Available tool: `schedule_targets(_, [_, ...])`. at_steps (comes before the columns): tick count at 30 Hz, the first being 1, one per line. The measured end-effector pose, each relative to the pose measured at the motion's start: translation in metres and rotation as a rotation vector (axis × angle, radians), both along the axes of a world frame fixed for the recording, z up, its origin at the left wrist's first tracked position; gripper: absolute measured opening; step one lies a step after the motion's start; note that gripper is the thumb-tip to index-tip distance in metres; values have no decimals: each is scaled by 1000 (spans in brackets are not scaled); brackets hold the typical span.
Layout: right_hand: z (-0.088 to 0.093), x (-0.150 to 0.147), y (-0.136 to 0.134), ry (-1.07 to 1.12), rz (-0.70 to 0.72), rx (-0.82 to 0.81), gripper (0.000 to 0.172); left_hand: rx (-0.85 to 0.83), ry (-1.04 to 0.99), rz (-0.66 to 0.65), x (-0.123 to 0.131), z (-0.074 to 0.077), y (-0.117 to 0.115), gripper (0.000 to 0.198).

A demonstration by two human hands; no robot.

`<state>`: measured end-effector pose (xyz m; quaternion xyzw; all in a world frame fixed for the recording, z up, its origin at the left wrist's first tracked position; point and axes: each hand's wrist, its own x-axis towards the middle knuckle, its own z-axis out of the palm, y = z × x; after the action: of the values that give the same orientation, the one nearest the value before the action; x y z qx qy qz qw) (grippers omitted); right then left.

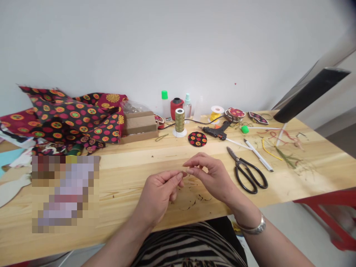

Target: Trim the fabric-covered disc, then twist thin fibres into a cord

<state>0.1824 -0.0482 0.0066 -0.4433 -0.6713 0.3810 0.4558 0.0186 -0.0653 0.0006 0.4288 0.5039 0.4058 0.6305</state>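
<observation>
My left hand is closed over the table's front part, thumb and forefinger pinched together. Whatever lies in that pinch is too small to make out. My right hand meets it fingertip to fingertip, its thumb and fingers drawn close around something I cannot make out. Just beyond the hands lies a round fabric-covered disc, black with red and orange dots. To the right of my right hand, black-handled scissors rest on the wood. A spool of gold-green thread stands upright behind the hands.
Patterned fabric is heaped at the left beside a cardboard box. A black glue gun, a white pen and a yellow thread spool lie farther back. A black cylinder leans at the right. Dark scraps dot the table.
</observation>
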Motion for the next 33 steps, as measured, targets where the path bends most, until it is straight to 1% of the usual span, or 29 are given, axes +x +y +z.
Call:
schedule_targets(4, [-2, -1, 2, 31, 42, -27, 11, -8, -19, -32, 0, 0, -1, 18])
schedule_targets(8, [-3, -1, 3, 51, 70, -24, 7, -30, -58, -35, 0, 0, -1, 19])
schedule_targets(15, [1, 3, 3, 27, 132, -28, 11, -96, -122, -32, 2, 5, 0, 17])
schedule_targets(18, [3, 5, 3, 20, 167, -19, 10, -121, -144, -30, 3, 7, 0, 18])
schedule_targets(22, [3, 5, 3, 4, 159, 27, 9, -144, -166, -43, 3, 7, 0, 18])
schedule_targets(27, [1, 4, 3, -40, 121, 127, 6, -161, -190, -52, 2, 7, 0, 18])
schedule_targets(30, [1, 5, 4, -90, 113, 188, 8, -173, -195, -55, 3, 8, 0, 19])
schedule_targets(33, [2, 6, 5, -168, 136, 239, 12, -179, -190, -55, 2, 9, 0, 21])
